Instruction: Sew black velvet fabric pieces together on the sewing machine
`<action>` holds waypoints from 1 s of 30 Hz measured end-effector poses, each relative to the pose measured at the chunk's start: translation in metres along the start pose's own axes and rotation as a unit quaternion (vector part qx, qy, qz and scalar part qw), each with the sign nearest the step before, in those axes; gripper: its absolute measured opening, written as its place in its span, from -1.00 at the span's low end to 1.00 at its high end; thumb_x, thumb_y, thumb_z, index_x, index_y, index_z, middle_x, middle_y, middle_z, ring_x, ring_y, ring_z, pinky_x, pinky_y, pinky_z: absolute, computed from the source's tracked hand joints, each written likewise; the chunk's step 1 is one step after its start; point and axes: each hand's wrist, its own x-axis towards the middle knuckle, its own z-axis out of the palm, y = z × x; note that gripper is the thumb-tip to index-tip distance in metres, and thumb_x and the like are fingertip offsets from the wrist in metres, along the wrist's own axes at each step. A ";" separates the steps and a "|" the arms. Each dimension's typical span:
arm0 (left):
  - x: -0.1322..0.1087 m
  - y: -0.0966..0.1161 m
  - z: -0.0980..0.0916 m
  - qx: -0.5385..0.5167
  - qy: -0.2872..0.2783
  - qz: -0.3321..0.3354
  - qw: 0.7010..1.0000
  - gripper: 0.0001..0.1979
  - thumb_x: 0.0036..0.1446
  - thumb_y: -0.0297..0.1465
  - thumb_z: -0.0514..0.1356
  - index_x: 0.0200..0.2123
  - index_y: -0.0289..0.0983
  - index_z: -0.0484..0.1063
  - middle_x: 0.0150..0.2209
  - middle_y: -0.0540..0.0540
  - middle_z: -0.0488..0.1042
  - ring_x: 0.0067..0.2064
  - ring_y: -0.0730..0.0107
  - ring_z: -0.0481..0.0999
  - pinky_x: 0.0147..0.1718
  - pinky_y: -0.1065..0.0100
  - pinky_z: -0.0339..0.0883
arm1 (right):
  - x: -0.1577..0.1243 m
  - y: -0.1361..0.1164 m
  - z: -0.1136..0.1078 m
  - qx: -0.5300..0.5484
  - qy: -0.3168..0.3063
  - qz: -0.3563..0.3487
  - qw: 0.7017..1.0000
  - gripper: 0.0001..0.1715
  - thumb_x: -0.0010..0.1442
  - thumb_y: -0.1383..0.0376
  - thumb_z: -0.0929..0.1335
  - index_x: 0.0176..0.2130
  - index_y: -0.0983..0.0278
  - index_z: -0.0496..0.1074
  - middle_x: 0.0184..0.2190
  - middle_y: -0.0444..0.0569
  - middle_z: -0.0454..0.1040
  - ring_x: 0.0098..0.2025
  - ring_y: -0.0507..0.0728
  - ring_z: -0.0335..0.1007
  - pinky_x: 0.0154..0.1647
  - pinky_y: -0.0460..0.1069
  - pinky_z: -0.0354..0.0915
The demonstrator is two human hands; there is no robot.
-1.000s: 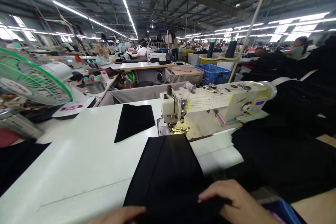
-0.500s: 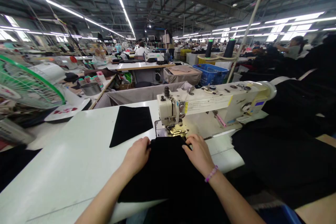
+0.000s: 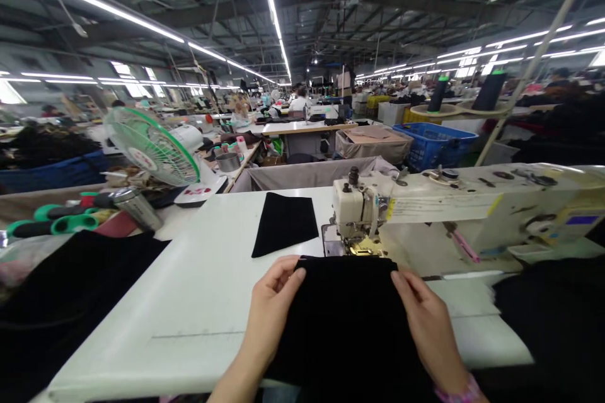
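Observation:
A piece of black fabric (image 3: 350, 327) hangs between my two hands, its top edge stretched across just in front of the sewing machine (image 3: 362, 208). My left hand (image 3: 276, 289) pinches the fabric's upper left corner between thumb and fingers. At the upper right corner, my right hand (image 3: 423, 308) grips it the same way; a purple bead bracelet circles that wrist. The fabric hides part of the machine's needle plate. A smaller black fabric panel (image 3: 286, 225) lies flat on the white table (image 3: 203, 302), left of the machine head.
A green-rimmed fan (image 3: 155, 148) stands at the table's far left, near a metal can (image 3: 137, 208) and thread spools (image 3: 61, 220). Dark cloth (image 3: 558, 315) lies to the right. Behind the machine are a blue basket (image 3: 432, 141) and black thread cones (image 3: 489, 91).
My view has turned left. Both hands have drawn the fabric back and up from the machine, now holding its top corners with thumbs in front.

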 end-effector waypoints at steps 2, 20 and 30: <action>-0.005 0.006 -0.002 -0.008 0.023 -0.012 1.000 -0.74 0.09 -0.14 0.33 -0.29 -0.21 0.62 -0.16 -0.09 0.60 -0.10 0.23 0.55 -0.04 0.32 0.37 | -0.005 -0.005 -0.003 0.000 0.024 -0.008 1.000 -0.39 0.03 -0.17 0.43 -0.21 0.27 0.62 -0.08 0.07 0.61 0.07 0.34 0.45 0.20 0.16 0.28; -0.019 0.023 -0.006 -0.116 0.101 -0.039 0.987 -0.73 -0.17 -0.23 0.49 -0.44 -0.26 0.60 -0.41 -0.03 0.61 -0.32 0.42 0.54 -0.26 0.49 0.41 | -0.021 -0.022 -0.018 0.152 0.093 0.094 0.979 -0.40 -0.22 0.00 0.62 -0.22 0.26 0.62 -0.21 -0.04 0.65 -0.11 0.22 0.54 0.06 0.03 0.39; -0.015 0.024 -0.010 -0.107 0.145 -0.025 0.983 -0.63 -0.35 -0.26 0.56 -0.48 -0.25 0.52 -0.42 0.02 0.58 -0.29 0.43 0.55 -0.22 0.53 0.44 | -0.022 -0.037 -0.016 0.138 0.047 0.020 0.989 -0.62 -0.09 0.07 0.58 -0.30 0.24 0.63 -0.27 0.00 0.64 -0.19 0.22 0.55 -0.10 0.04 0.45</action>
